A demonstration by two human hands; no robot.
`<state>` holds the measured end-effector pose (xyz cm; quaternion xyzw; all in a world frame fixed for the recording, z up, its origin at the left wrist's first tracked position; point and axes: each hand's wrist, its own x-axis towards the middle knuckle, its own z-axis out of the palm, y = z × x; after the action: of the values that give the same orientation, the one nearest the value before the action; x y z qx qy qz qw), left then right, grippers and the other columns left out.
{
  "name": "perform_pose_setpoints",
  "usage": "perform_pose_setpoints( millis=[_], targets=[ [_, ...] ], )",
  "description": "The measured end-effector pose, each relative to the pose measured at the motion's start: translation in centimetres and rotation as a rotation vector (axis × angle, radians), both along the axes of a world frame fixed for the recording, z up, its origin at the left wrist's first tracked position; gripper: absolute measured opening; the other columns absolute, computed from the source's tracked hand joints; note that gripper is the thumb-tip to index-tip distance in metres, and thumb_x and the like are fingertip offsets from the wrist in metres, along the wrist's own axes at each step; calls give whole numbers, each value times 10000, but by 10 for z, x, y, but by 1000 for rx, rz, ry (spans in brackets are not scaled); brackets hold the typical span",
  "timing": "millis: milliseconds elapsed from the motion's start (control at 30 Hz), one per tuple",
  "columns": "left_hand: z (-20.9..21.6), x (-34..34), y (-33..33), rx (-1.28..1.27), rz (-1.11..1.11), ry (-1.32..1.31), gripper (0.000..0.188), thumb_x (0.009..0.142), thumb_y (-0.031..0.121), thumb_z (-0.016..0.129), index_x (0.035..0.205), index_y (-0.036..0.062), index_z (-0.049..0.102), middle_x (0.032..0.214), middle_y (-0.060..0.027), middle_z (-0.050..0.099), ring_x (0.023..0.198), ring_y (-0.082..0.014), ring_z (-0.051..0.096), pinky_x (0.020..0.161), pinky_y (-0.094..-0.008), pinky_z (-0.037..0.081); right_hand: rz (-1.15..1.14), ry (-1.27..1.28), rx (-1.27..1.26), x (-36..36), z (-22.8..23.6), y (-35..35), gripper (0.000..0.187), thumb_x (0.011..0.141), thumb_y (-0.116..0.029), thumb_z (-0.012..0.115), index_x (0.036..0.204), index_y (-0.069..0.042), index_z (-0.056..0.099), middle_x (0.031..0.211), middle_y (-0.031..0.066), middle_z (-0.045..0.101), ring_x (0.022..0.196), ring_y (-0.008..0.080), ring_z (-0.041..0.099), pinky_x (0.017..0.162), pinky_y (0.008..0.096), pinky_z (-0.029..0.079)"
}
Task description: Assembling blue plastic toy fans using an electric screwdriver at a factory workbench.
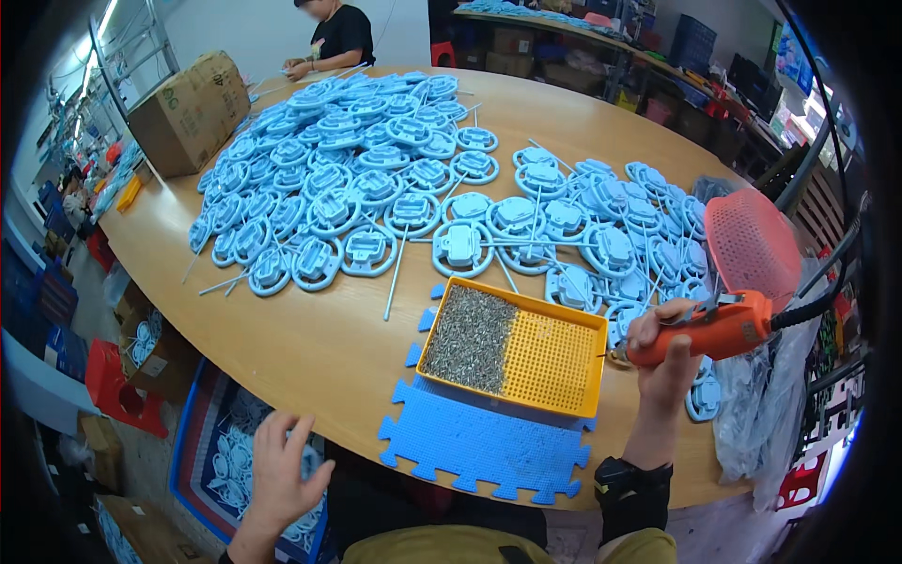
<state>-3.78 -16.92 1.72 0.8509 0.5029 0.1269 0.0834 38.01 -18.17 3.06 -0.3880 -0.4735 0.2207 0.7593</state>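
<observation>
My right hand (665,362) is wrapped round an orange electric screwdriver (714,329), its tip pointing left at the right side of a yellow tray (587,407). Small metal screws (465,338) fill the left part of that tray; its perforated right part shows bare. The tray rests partly on a blue foam mat (484,442) at the table's near edge. My left hand (287,470) holds nothing, fingers apart, off the table edge above a bin of pale blue parts. Beyond the tray lie many light blue round plastic parts (460,246) with thin rods.
A cardboard box (191,115) stands at the table's far left. A pink perforated basket (754,246) and clear plastic bags (761,414) sit at the right. Across the table (329,352) a person in black (343,38) works. A blue-rimmed bin (202,451) is below left, near a red stool (120,390).
</observation>
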Motion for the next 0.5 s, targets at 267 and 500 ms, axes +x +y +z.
perform_pose_setpoints(
  millis=[267, 500],
  targets=[
    [10, 192, 153, 216, -587, -223, 427, 734, 194, 704, 1124, 69, 583, 1074, -138, 546, 998, -317, 515, 876, -419, 389, -62, -26, 7, 23, 4, 8, 588, 753, -538, 709, 957, -33, 488, 652, 40, 499, 535, 142, 497, 500, 273, 420],
    [-20, 350, 224, 173, -353, 135, 310, 751, 349, 691, 957, 117, 686, 935, -116, 615, 975, -282, 533, 822, -423, 388, -102, -20, 46, 39, 9, 12, 591, 762, -551, 689, 965, -36, 482, 650, 33, 489, 529, 143, 489, 474, 273, 416]
  ],
)
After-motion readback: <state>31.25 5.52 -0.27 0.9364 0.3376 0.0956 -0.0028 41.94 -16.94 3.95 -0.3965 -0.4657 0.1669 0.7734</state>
